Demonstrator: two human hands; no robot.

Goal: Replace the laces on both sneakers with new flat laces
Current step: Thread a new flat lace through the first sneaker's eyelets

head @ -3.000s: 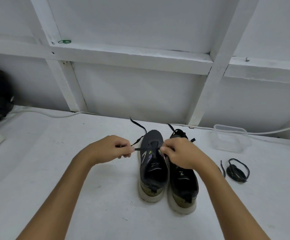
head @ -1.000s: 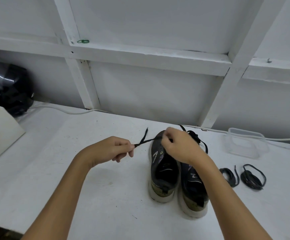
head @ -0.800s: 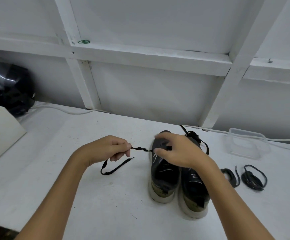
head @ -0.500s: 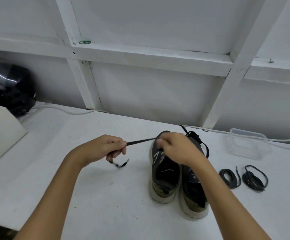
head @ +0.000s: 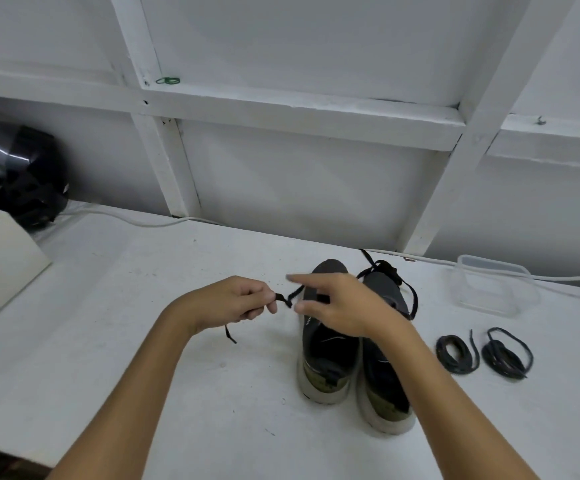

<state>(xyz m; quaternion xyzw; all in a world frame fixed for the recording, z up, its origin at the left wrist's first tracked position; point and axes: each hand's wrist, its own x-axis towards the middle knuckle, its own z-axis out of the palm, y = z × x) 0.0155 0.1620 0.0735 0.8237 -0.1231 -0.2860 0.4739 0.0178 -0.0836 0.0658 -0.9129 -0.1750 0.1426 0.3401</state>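
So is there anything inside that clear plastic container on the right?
No, the clear container looks empty; the two coiled laces lie on the table in front of it.

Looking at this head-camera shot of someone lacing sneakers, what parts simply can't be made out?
- Eyelets of the left sneaker: hidden behind the right hand.
- Right hand's fingertips: motion-blurred, so whether they grip the lace is unclear.
- Lace inside the left hand: covered by curled fingers.
- Two coiled laces: too small to tell flat from round.
- Black object: cut off by the left edge.
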